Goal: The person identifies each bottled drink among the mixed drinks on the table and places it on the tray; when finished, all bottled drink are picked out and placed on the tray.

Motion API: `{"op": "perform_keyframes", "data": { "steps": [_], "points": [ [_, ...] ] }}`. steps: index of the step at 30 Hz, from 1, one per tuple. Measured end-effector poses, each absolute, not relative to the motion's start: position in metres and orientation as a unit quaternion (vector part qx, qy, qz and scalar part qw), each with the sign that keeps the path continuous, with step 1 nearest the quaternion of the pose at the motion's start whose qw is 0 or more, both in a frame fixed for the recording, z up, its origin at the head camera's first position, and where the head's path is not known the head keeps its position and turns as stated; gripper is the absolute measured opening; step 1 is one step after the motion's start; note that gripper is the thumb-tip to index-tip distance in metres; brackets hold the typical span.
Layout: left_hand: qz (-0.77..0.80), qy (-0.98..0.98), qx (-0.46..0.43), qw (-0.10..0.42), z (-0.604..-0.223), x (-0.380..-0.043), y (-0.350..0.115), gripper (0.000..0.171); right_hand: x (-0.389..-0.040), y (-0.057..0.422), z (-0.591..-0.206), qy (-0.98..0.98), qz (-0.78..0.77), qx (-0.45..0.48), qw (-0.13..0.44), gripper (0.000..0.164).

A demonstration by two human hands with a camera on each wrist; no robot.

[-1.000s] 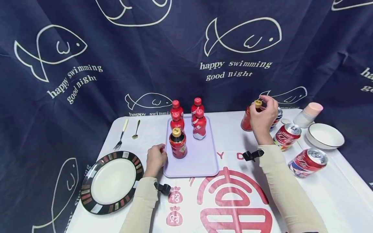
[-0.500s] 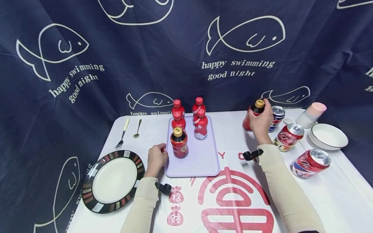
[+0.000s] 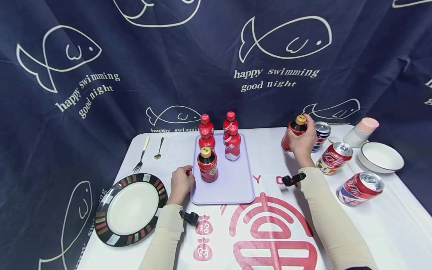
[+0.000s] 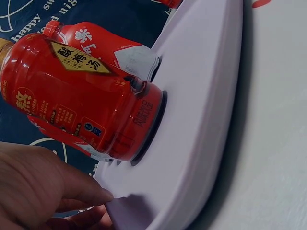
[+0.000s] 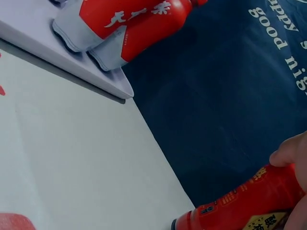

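Observation:
My left hand (image 3: 181, 183) pinches the left rim of a lilac tray (image 3: 236, 185), thumb on top in the left wrist view. On the tray stands a red-labelled drink bottle with a yellow cap (image 3: 207, 170). Behind it are several smaller red bottles (image 3: 232, 147) with red caps. At the back right, my right hand (image 3: 302, 144) grips a second yellow-capped drink bottle (image 3: 286, 141) around its upper part. That bottle stands upright close to the table's back edge. In the right wrist view only part of the bottle (image 5: 230, 203) and a few fingers show.
Drink cans (image 3: 334, 158) stand right of my right hand, with a white bowl (image 3: 381, 157) and a pink-and-white cup (image 3: 361, 132) beyond. On the left lie a dark-rimmed plate (image 3: 131, 210), a fork (image 3: 141, 154) and a small spoon (image 3: 159, 148). A navy curtain (image 3: 202, 56) hangs behind the table.
My right hand has lowered from around the yellow cap to grip the bottle's upper part, mostly during the first half second. My left hand stays at the tray's rim.

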State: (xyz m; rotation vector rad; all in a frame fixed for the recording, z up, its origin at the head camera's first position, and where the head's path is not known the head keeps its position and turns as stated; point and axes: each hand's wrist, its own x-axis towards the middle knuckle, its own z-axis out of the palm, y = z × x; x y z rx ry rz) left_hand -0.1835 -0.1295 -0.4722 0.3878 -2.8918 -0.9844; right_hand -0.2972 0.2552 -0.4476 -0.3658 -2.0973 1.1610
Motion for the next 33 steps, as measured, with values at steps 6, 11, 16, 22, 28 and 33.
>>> {"op": "perform_keyframes", "data": {
  "steps": [6,11,16,22,28,33],
  "points": [
    [-0.324,-0.937,0.125,0.027,-0.473,-0.184,-0.129,0.037,-0.287,0.25,-0.446,-0.786,0.488,-0.14,0.353,0.067],
    [-0.324,-0.937,0.125,0.027,-0.472,-0.184,-0.129,0.036,-0.272,0.24,-0.438,-0.789,0.504,-0.107,0.333,0.068],
    [-0.32,-0.939,0.123,0.028,-0.471,-0.183,-0.129,0.035,-0.255,0.223,-0.427,-0.807,0.503,-0.057,0.303,0.067],
    [-0.321,-0.938,0.123,0.028,-0.471,-0.183,-0.129,0.036,-0.232,0.198,-0.418,-0.819,0.525,0.005,0.231,0.067],
    [-0.324,-0.938,0.125,0.025,-0.471,-0.184,-0.128,0.036,-0.208,0.176,-0.407,-0.832,0.522,0.05,0.181,0.067],
    [-0.32,-0.938,0.127,0.027,-0.47,-0.184,-0.128,0.035,-0.198,0.16,-0.402,-0.831,0.527,0.091,0.152,0.066]
  ]
}}
